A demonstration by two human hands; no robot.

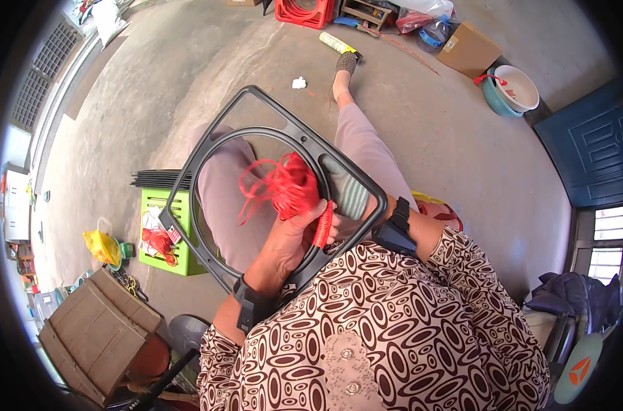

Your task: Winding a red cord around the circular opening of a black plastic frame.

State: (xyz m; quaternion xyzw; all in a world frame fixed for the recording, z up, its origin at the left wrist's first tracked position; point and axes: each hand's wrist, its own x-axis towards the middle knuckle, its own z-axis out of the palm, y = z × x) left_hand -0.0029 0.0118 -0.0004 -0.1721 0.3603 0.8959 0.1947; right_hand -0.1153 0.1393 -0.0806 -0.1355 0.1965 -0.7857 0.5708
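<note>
Red cord (294, 192) sits in left hand's curled grip (299, 229).

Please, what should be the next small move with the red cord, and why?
Probably pass the red cord bundle once more around the black frame's inner ring, snug beside the wrapped section. The left hand grips that section, the bundle sits at the ring's opening, and most of the visible ring is bare.
</note>
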